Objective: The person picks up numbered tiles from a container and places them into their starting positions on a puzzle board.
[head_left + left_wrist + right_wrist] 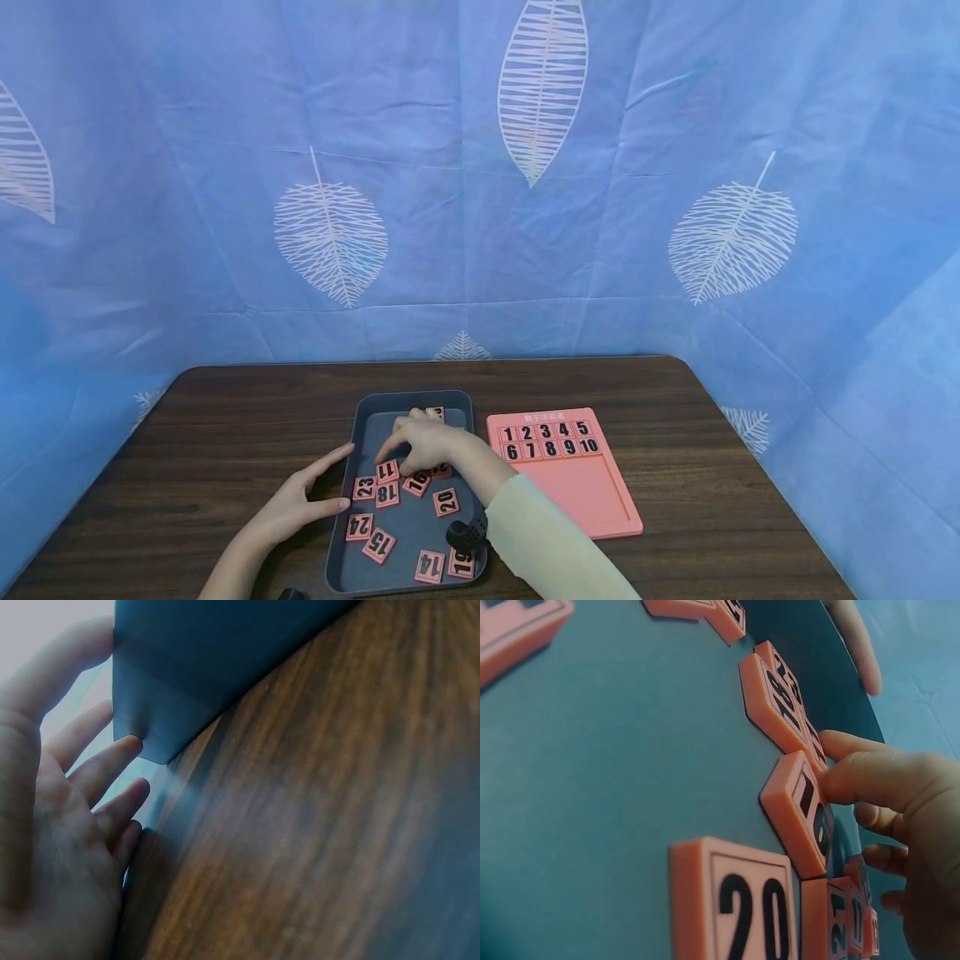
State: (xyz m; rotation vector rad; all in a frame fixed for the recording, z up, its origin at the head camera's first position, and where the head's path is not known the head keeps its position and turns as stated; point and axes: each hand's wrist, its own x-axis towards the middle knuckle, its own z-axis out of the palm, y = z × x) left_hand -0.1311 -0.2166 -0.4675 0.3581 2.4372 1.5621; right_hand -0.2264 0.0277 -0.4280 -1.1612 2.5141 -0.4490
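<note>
Pink square tiles with black numbers lie in a dark blue-grey tray (408,529). Over the tray's far half, my right hand (427,442) pinches the tile marked 11 (387,472) between thumb and index finger. In the right wrist view both fingertips are right at that tile's edges, beside the 16 tile (802,814) and the 18 tile (772,701). My left hand (292,504) is at the tray's left side, its fingers extended and fingertips against the outer wall (176,675). Part of the tray's far end is hidden behind my right hand.
Right of the tray lies a pink board (577,496) with tiles 1 to 10 in two rows at its top. Loose tiles such as the 20 tile (446,502) and the 15 tile (378,546) are scattered in the tray. A blue curtain (465,250) hangs behind the wooden table (712,500).
</note>
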